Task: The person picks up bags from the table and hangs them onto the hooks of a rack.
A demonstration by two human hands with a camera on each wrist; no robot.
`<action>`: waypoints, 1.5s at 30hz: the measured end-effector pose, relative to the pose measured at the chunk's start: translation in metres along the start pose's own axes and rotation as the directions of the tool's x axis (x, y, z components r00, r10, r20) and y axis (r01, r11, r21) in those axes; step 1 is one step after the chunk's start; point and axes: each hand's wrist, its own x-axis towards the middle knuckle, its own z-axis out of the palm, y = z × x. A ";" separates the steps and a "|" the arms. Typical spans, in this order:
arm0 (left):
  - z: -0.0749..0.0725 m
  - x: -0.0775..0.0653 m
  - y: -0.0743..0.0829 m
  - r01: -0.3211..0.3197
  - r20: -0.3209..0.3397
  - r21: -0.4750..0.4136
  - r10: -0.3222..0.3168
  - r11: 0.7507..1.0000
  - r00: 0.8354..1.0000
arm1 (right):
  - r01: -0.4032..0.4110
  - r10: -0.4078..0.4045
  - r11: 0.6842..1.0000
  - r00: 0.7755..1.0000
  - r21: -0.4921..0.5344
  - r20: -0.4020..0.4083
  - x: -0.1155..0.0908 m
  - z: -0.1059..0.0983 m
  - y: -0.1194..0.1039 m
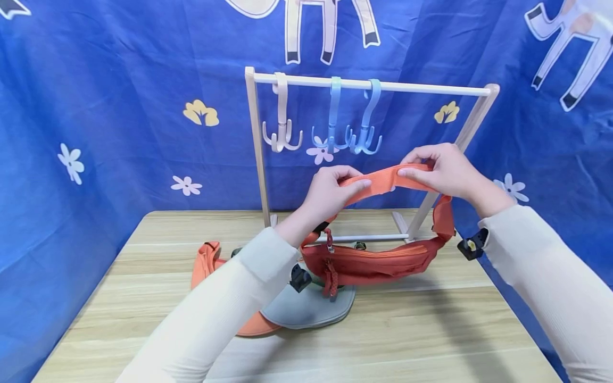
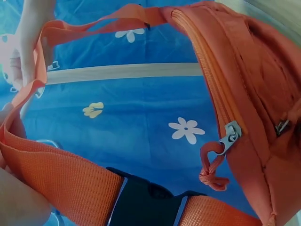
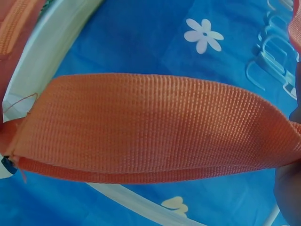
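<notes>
A red-orange waist bag (image 1: pixel 378 264) hangs in the air by its orange webbing strap (image 1: pixel 382 182), a little above the table. My left hand (image 1: pixel 330 192) pinches the strap between thumb and fingers. Beside it on the right, my right hand (image 1: pixel 449 169) pinches another stretch of the same strap. In the left wrist view a black buckle (image 2: pixel 148 202) joins the strap near the bag, and a cord zipper pull (image 2: pixel 214 165) dangles from the main zipper. Webbing (image 3: pixel 155 127) fills the middle of the right wrist view.
Behind the bag stands a wooden rack (image 1: pixel 431 89). From its bar hang a white hook (image 1: pixel 282 119), a blue hook (image 1: pixel 334 114) and a second blue hook (image 1: pixel 370 114). On the table (image 1: pixel 407 330), a grey-blue brimmed hat (image 1: pixel 311 307) overlaps an orange hat-like item (image 1: pixel 205 263), partly behind my left arm.
</notes>
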 end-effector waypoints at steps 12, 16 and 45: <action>0.001 0.018 0.010 0.010 -0.085 -0.007 -0.010 1.000 0.996 | -0.036 0.032 0.998 0.996 -0.050 -0.081 0.020 -0.012 -0.001; 0.002 0.024 0.013 0.005 -0.120 -0.007 -0.006 1.000 0.993 | -0.073 0.068 0.997 0.991 -0.032 -0.114 0.025 -0.015 -0.003; 0.008 0.052 0.017 0.011 -0.404 0.016 -0.003 1.000 0.915 | -0.233 0.229 0.972 0.931 0.019 -0.285 0.065 -0.003 -0.011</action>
